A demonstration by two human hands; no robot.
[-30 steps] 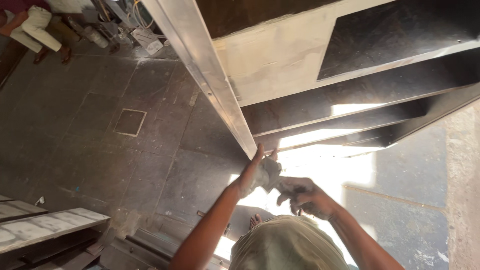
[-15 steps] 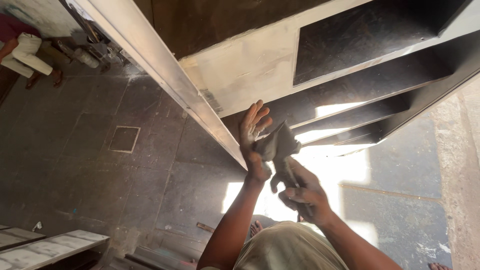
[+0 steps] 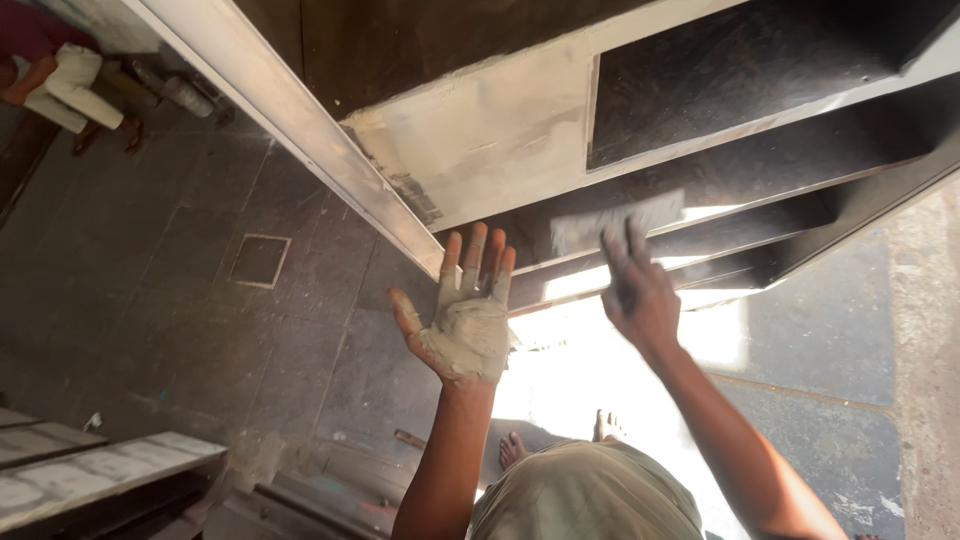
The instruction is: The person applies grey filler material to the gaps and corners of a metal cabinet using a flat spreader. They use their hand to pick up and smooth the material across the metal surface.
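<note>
My left hand (image 3: 464, 315) is raised palm up, fingers spread, with a lump of grey putty (image 3: 470, 335) lying on the palm. My right hand (image 3: 637, 290) grips a flat putty blade (image 3: 615, 225), its wide edge smeared grey and held against a dark shelf (image 3: 700, 190) of a tall wooden cabinet. A pale puttied panel (image 3: 490, 140) of the cabinet is just above my left hand. The blade is blurred.
A long pale frame edge (image 3: 290, 110) runs diagonally from the top left. The dark tiled floor (image 3: 180, 300) has a square drain cover (image 3: 258, 260). A seated person (image 3: 60, 80) is at the far top left. Pale boards (image 3: 90, 480) lie at the bottom left. My bare feet (image 3: 560, 440) stand below.
My hands have parted. The left has opened flat with the putty on it, and the right has lifted the blade up and right onto the shelf.
</note>
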